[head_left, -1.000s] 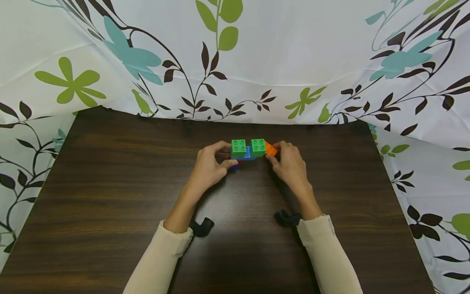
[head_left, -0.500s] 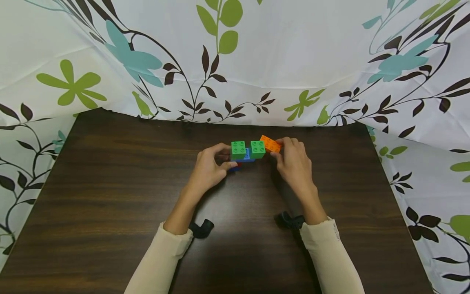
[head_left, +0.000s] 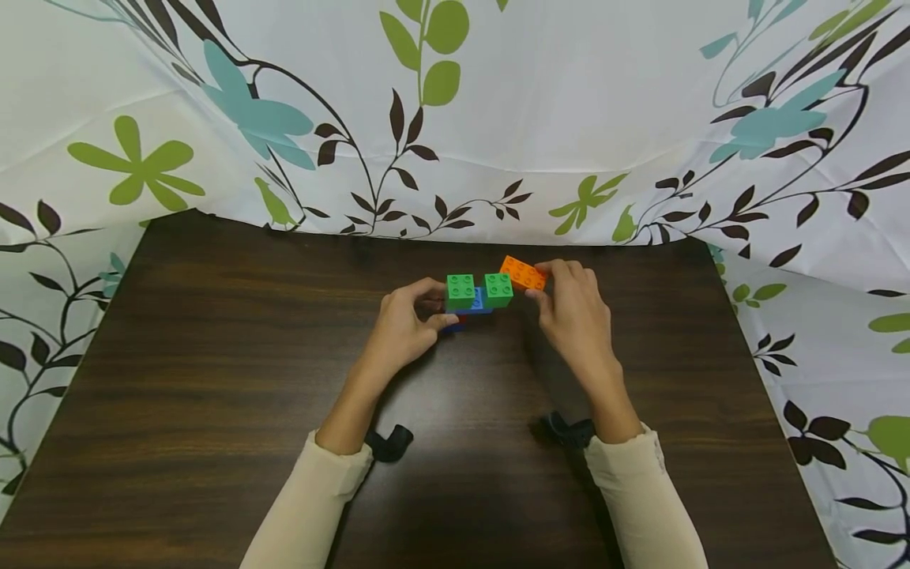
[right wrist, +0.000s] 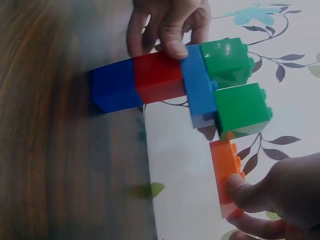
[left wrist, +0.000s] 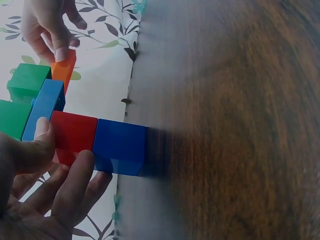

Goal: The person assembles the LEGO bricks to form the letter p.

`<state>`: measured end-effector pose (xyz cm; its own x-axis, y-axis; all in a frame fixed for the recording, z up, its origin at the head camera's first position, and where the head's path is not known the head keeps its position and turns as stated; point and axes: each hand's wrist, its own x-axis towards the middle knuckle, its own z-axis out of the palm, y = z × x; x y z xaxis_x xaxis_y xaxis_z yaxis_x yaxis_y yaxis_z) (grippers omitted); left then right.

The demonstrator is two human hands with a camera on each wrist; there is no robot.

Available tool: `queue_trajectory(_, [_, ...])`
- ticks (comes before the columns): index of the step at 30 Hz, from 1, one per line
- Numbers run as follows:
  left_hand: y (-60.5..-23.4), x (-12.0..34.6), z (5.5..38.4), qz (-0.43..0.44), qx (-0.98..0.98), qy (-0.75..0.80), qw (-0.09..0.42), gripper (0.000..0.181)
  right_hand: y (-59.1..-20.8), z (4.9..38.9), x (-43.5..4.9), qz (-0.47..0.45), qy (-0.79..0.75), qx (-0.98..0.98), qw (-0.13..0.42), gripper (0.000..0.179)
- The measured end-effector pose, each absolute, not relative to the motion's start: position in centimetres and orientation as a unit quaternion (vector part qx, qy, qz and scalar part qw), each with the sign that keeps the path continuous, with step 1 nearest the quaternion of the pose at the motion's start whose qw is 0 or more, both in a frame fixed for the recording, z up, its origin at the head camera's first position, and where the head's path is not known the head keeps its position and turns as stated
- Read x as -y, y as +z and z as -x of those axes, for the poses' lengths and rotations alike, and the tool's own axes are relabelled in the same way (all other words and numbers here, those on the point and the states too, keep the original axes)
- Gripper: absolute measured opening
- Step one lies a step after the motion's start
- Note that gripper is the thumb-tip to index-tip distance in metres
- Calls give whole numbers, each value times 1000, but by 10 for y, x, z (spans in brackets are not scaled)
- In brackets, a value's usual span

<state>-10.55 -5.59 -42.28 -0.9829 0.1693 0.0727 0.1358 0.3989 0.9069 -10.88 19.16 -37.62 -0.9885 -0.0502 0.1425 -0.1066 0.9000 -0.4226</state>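
Note:
A stack of toy building bricks stands upright on the table. A dark blue brick (left wrist: 120, 142) forms its base, a red brick (left wrist: 75, 131) sits above that, then a thinner, longer blue brick (right wrist: 198, 82). Two green bricks (head_left: 460, 292) top it side by side with a gap between. My left hand (head_left: 407, 325) grips the stack around the red brick, its thumb reaching the thin blue one. Between thumb and fingers, my right hand (head_left: 577, 312) pinches the end of a thin orange brick (head_left: 524, 273), studs up. Its other end is right at the right green brick, slightly behind it.
The dark wood table (head_left: 235, 379) ends at a white curtain (head_left: 540, 95) printed with leaves, close behind the bricks. Black straps with curved pieces (head_left: 389, 444) sit at both wrists, beside the cream sleeves (head_left: 313, 498).
The orange brick has come up and back from beside the right green brick, showing more of its studs. My right hand has shifted right and away with it; the left hand holds still.

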Motion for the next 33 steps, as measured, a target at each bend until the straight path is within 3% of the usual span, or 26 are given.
queue_trajectory(33, [-426, 58, 106, -91, -831, 547, 26, 32, -346, 97, -179, -51, 245, 961, 116, 38])
